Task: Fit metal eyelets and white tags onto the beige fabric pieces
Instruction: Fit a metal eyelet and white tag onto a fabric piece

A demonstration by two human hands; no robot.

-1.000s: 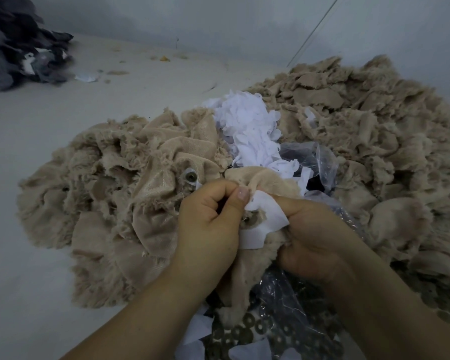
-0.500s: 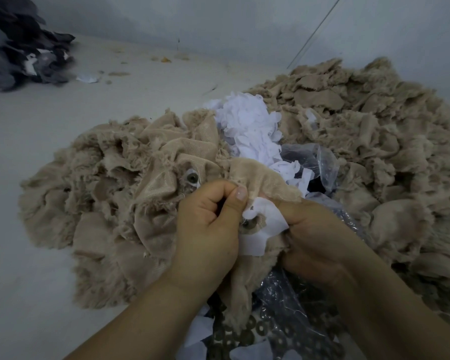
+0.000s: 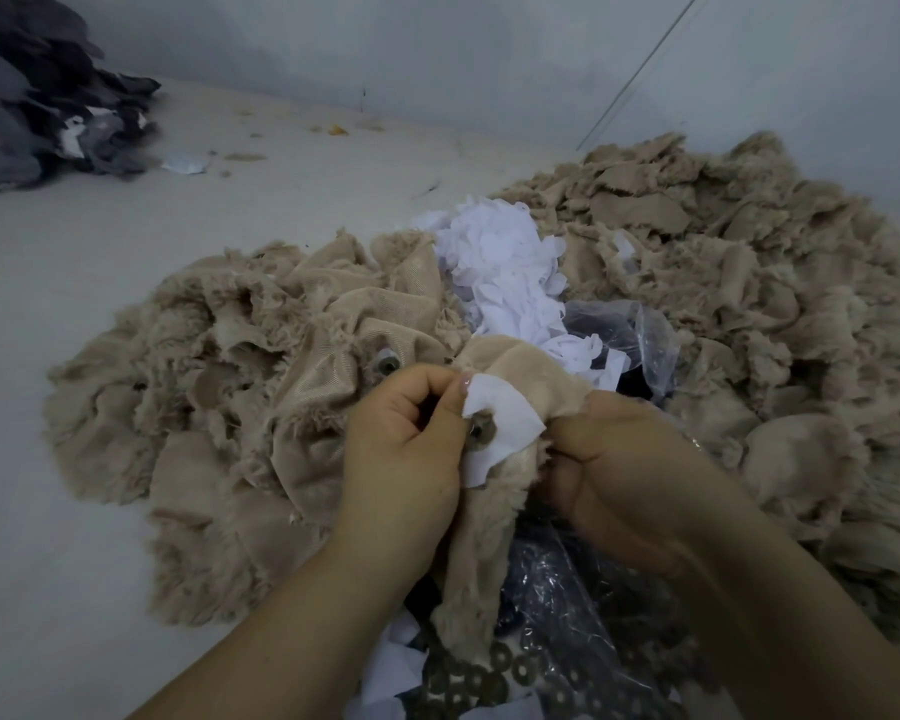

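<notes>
A pale counter [image 3: 100, 356] carried everything. The largest mass on it was a heap of beige fabric pieces [image 3: 749, 283] at the right, reaching toward the back wall. A second, lower heap of beige fabric [image 3: 230, 397] spread across the middle and left, and 1 piece in it showed a fitted metal eyelet [image 3: 387, 364] facing up. A dark pile of grey and black cloth [image 3: 37, 101] sat in the far left corner, well apart from the rest. Between the 2 beige heaps lay a mound of loose white tags [image 3: 505, 267], with a crumpled clear plastic bag [image 3: 640, 330] just beside it. At the near edge, under the forearms, another clear bag held many loose metal rings [image 3: 484, 678], with a few white tags around it.

Both hands met at the centre over 1 beige fabric piece [image 3: 481, 522], which hung down between them. The left hand [image 3: 406, 449] had its fingers curled, pinching the edge of a white tag [image 3: 505, 428] against the fabric with thumb and forefinger. A metal eyelet [image 3: 481, 431] sat through the tag, touching the left thumb. The right hand [image 3: 609, 470] gripped the fabric piece from the other side, fingers curled under it and mostly hidden.
</notes>
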